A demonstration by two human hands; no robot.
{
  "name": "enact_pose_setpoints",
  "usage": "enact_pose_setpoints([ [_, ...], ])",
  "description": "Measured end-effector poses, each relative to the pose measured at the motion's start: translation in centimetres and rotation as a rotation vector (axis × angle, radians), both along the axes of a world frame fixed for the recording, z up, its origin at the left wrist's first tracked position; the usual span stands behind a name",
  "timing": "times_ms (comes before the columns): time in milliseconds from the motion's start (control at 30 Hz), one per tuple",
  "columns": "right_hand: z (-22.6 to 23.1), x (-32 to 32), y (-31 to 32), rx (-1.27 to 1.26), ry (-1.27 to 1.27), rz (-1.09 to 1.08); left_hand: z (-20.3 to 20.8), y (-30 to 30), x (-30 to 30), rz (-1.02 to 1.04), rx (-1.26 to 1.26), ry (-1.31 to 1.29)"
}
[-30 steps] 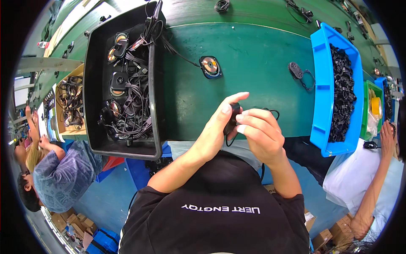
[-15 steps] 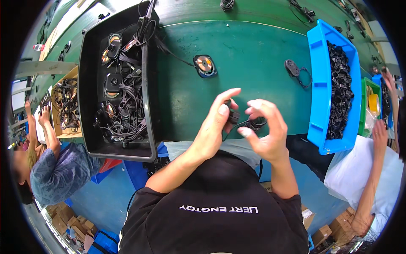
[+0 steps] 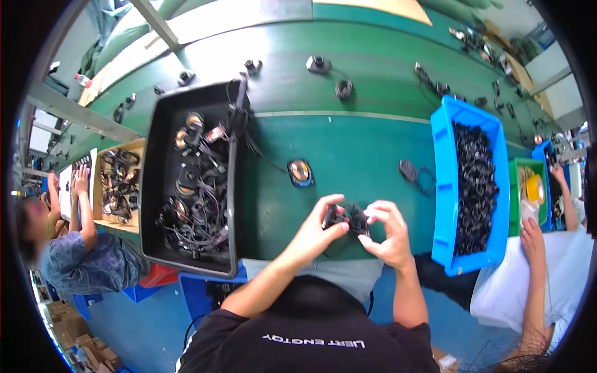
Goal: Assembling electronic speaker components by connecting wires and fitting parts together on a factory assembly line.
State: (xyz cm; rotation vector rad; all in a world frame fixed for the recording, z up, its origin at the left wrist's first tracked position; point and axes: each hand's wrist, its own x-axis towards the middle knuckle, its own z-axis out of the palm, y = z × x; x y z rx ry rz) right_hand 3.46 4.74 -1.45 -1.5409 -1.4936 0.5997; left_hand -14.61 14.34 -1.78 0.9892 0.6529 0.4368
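Observation:
Above the near edge of the green table, my left hand (image 3: 316,235) is closed on a small black device (image 3: 333,216), its finer shape hidden by the fingers. Facing it, my right hand (image 3: 388,235) pinches a coiled black cable (image 3: 357,221) between thumb and fingers. Cable and device are close together, and a loop of cord hangs below them. Beyond my hands lies a squarish black part with a round copper-coloured disc (image 3: 301,173), a thin cord running from it toward the black bin. Farther right on the table rests a small dark oval controller (image 3: 408,170) with its cord.
The black bin (image 3: 231,248) at left holds cabled devices. A blue bin (image 3: 443,186) at right is full of small black pieces. Beyond it stands a green bin (image 3: 515,186) with yellow tape. Coiled-cable devices (image 3: 344,89) lie farther back. Co-workers sit on both sides.
My view has tilted up, showing more of the far table. My hands have come closer together, and the right fingers have closed in on the coiled cable.

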Motion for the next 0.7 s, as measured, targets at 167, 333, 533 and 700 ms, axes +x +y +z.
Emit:
enact_pose_setpoints([
  [167, 0.7, -0.3, -0.1, -0.041, -0.039, -0.125, 0.3, -0.4, 1.1, 0.021, 0.291, 0.098],
  [333, -0.5, -1.3, -2.1, -0.253, 0.088, -0.442, -1.2, -0.4, 2.0, -0.021, 0.457, 0.170],
  [533, -0.4, -2.6, -2.0, -0.129, 0.738, -0.401, -0.1, 0.4, 3.6, -0.074, -0.071, -0.026],
  [700, -0.1, -1.3, -0.3, 0.009, 0.877, -0.299, 2.4, 2.4, 6.2, -0.032, -0.007, -0.005],
])
